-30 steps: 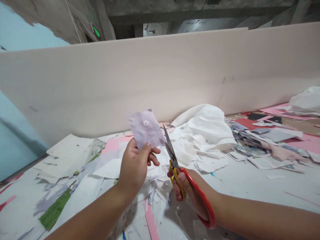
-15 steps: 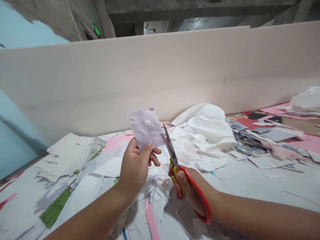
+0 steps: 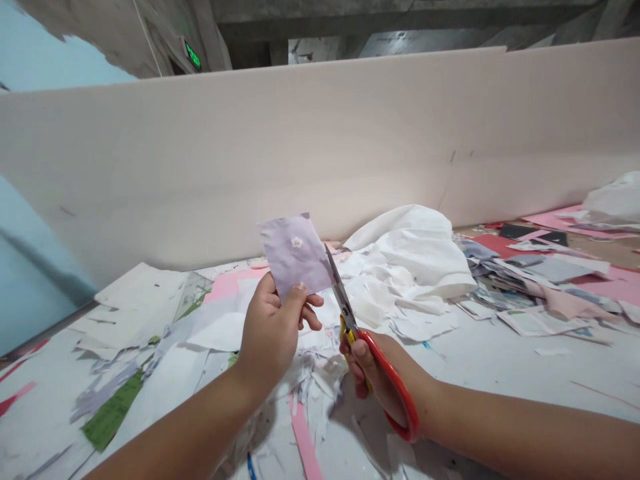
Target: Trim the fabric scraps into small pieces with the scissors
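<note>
Between the thumb and fingers of my left hand [image 3: 275,327] is a lilac piece of paper or cloth [image 3: 285,260], pinched at its lower edge and held up. A small white flower shape sits near its upper middle. My right hand [image 3: 373,363] is closed round the handles of scissors [image 3: 345,300], one handle red and the other yellow. The blades point up and look closed or nearly so, along the right edge of the lilac piece. Whether they touch that edge I cannot tell.
Paper scraps cover the white table, including a green strip [image 3: 113,410] and a pink strip [image 3: 304,440]. Crumpled white sheeting [image 3: 410,247] lies behind my hands. A pile of cut pieces [image 3: 530,280] is at the right. A pale panel [image 3: 280,153] rises along the back.
Both hands keep their hold, with the lilac piece and scissors in nearly the same place. The view has shifted very slightly.
</note>
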Action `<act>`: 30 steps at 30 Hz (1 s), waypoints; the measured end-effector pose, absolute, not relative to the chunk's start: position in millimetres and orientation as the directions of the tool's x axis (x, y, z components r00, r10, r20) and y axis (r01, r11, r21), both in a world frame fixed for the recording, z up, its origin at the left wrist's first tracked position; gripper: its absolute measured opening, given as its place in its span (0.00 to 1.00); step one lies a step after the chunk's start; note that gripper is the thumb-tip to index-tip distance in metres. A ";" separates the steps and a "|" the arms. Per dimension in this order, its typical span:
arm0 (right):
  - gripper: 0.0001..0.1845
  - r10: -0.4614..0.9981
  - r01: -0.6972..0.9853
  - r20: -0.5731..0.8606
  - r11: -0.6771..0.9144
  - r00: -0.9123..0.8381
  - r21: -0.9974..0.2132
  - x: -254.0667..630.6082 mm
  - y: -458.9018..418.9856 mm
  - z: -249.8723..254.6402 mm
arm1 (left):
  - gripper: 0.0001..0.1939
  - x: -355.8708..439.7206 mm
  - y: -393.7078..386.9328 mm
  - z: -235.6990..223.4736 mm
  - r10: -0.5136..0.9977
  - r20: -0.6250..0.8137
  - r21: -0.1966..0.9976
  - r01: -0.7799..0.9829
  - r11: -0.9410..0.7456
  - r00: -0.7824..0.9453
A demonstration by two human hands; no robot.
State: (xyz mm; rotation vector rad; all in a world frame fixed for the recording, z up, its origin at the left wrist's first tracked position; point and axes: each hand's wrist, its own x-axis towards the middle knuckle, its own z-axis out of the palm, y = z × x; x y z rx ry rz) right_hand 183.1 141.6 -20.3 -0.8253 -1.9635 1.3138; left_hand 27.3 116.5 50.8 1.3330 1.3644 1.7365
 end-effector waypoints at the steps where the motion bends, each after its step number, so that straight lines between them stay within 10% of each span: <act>1: 0.29 0.778 0.149 0.161 0.311 -0.607 -0.939 183.1 141.8 -20.9 | 0.06 27.3 116.4 50.9 0.863 0.360 0.933 0.148 -0.329 -0.354; 14: 0.26 0.771 -0.082 0.169 0.151 -0.615 -0.985 186.2 141.1 -24.1 | 0.05 22.8 118.9 49.9 0.855 0.371 0.928 0.126 -0.349 -0.363; 30: 0.32 0.744 0.157 0.247 0.427 -0.621 -0.891 188.4 132.7 -13.4 | 0.05 25.7 118.8 51.6 0.855 0.373 0.928 0.130 -0.350 -0.360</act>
